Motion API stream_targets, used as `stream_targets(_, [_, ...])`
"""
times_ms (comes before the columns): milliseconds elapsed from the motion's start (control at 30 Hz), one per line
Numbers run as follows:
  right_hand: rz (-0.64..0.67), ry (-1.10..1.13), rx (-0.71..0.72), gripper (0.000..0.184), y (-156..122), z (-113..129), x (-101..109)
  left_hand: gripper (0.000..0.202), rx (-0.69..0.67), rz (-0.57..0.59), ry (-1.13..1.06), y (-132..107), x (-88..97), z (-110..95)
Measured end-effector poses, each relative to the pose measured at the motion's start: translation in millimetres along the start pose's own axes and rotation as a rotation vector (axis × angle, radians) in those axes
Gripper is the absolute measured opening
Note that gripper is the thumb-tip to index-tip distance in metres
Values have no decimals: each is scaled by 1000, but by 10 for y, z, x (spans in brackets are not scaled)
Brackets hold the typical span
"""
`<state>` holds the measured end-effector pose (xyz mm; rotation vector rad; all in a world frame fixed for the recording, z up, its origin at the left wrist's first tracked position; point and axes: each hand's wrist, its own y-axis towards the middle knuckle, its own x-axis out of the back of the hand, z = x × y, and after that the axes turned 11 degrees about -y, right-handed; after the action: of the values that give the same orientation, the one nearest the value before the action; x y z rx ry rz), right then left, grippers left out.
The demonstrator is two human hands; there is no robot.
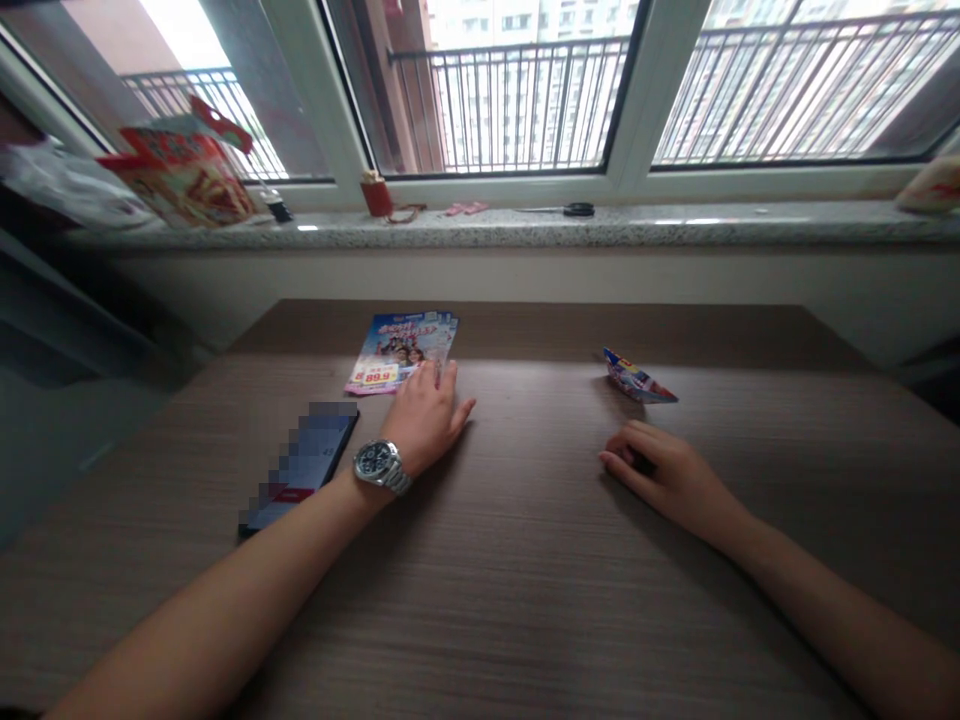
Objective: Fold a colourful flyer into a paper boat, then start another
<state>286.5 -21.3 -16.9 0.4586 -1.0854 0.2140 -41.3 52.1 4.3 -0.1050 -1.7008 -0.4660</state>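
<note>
The work area was a wood-grain tabletop (525, 620) set below a white-framed window (660, 90). A metal balcony railing (510, 100) showed through the glass. A speckled granite sill (675, 228) ran the width of the window, between the glass and the tabletop. At the left end of the sill lay a printed food bag (184, 175), just beside a translucent plastic bag (67, 185). Toward the middle of the sill stood a small red cup (376, 197), and farther right lay a pair of black-handled scissors (577, 209).

On the left part of the tabletop lay a smartphone (300, 465), set at an angle with its screen pixelated. Just beyond and to the right of it lay a stack of glossy printed flyers (397, 350), slightly fanned. Well to the right of the stack, toward the far edge of the tabletop, sat a folded paper boat (637, 378).

My left hand (424, 420) was released, palm down with the fingers spread. Its fingertips (442, 378) touched the near edge of the flyers without grasping them. A steel wristwatch (379, 466) was fastened on that wrist. My right hand (664, 475) rested on the tabletop near the paper boat, not touching it. Its fingers were loosely curled, not clenched, and grasped nothing.
</note>
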Motion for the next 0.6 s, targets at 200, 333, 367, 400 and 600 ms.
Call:
stream_targets(200, [-6, -9, -5, 17, 2, 20, 16, 67, 39, -6, 41, -21, -36, 38])
stream_targets(333, [-16, -6, 9, 18, 7, 25, 15, 64, -7, -19, -48, -37, -48, -6])
stream_targets(367, [-14, -6, 12, 18, 7, 24, 15, 64, -18, -19, -64, -41, -45, -25])
stream_targets(400, [-14, -7, 13, 17, 8, 23, 15, 63, -28, -12, -76, -46, -40, -46])
stream_targets(600, [-6, -14, 9, 17, 12, 21, 21, 59, -124, 81, -152, -105, -12, -178])
